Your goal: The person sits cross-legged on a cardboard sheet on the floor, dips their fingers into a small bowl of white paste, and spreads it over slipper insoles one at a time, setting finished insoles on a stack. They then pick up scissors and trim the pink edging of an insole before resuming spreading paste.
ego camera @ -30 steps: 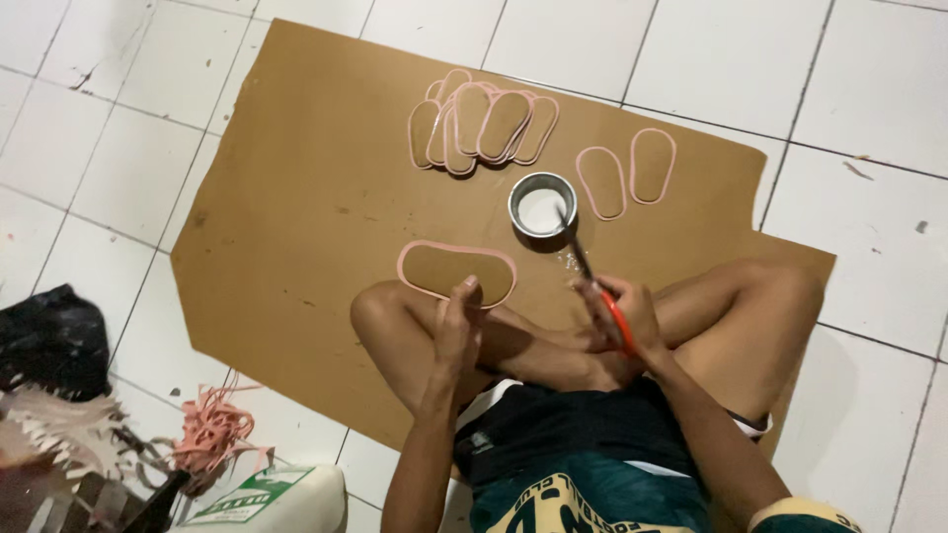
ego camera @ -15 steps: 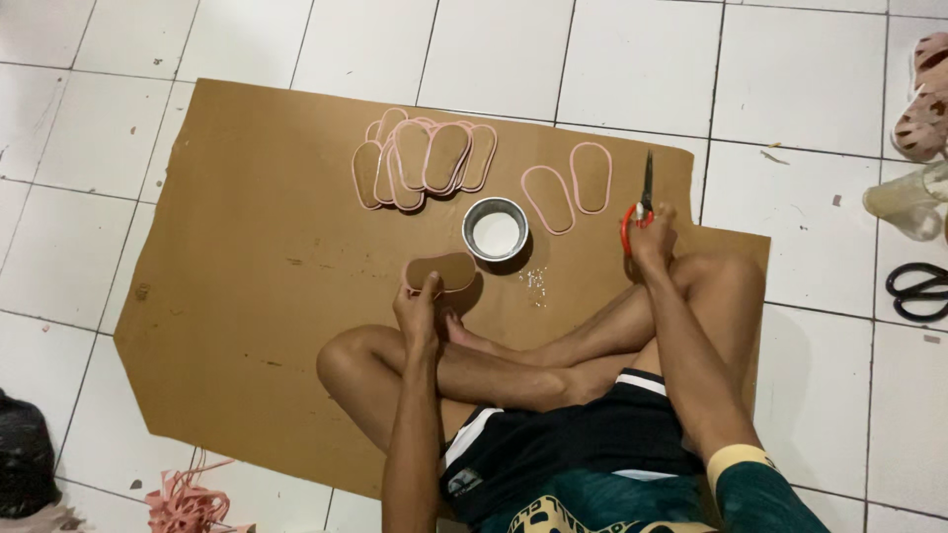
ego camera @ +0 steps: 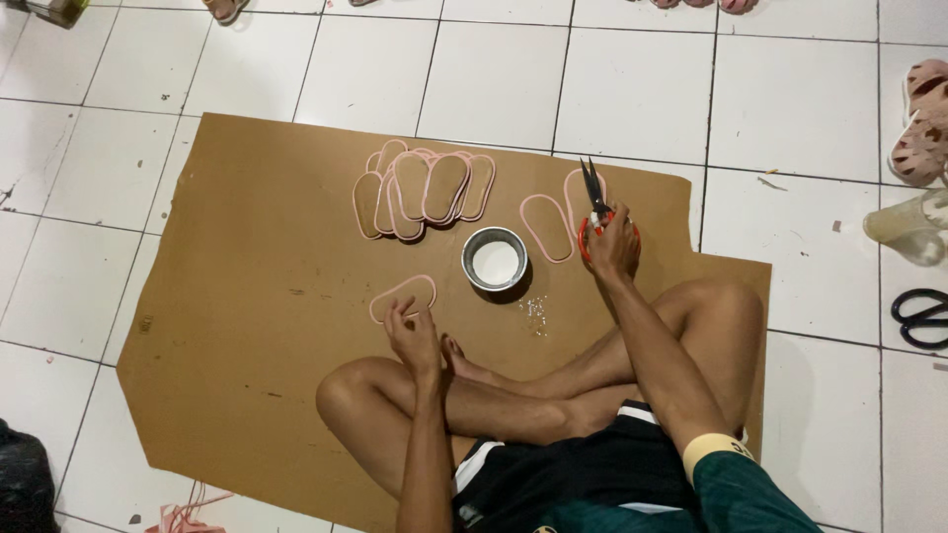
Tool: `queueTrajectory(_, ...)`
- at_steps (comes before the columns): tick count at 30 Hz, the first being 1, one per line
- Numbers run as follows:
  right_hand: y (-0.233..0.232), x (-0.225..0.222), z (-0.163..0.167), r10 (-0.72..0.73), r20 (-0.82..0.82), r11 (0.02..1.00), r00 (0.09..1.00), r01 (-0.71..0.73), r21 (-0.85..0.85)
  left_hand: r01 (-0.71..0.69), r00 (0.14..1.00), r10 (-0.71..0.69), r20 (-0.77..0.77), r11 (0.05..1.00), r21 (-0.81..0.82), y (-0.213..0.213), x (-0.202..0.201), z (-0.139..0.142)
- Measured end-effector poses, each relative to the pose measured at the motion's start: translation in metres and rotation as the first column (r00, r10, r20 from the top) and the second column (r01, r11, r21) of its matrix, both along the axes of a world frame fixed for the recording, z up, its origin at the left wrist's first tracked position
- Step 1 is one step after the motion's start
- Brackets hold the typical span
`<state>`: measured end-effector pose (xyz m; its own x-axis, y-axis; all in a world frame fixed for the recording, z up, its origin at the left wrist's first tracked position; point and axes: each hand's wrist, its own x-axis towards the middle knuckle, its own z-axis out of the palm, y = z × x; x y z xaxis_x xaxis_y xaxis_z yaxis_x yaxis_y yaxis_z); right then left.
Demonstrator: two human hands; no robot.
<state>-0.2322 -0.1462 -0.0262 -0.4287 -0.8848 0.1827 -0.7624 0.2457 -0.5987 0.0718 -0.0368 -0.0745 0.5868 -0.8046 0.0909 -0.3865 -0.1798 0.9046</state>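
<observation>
White tiled floor: bears everything listed.
Brown cardboard sheet: flat on the tiles; the person sits cross-legged at its near edge.
Stack of pink-edged sole cutouts: overlapping, on the far part of the sheet, left of the tin.
Two single sole cutouts: side by side, right of the tin, just beside the right hand.
Round metal tin: upright, white contents, between stack and single soles.
Single sole cutout: flat on the sheet, just ahead of the knees, below-left of the tin.
Left hand: fingertips curled down on the near edge of that single cutout.
Right hand: fingers closed round orange-handled scissors, blades pointing away.
Black-handled scissors: on tiles, far right.
Pink sandals: right edge.
</observation>
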Motion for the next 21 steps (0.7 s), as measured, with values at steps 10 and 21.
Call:
queueTrajectory(10, 0.009, -0.033, 0.029, 0.093, 0.498, 0.991, 0.862, -0.128, 0.037, 0.424, 0.862, -0.351, 0.366, 0.894, -0.142, -0.003, -0.035, 0.045)
queueTrajectory(21, 0.081, -0.009, 0.073, 0.544, 0.384, 0.832, 0.746, -0.417, -0.367, 0.700, 0.701, -0.668, -0.252, 0.712, 0.059, -0.020, -0.081, 0.119)
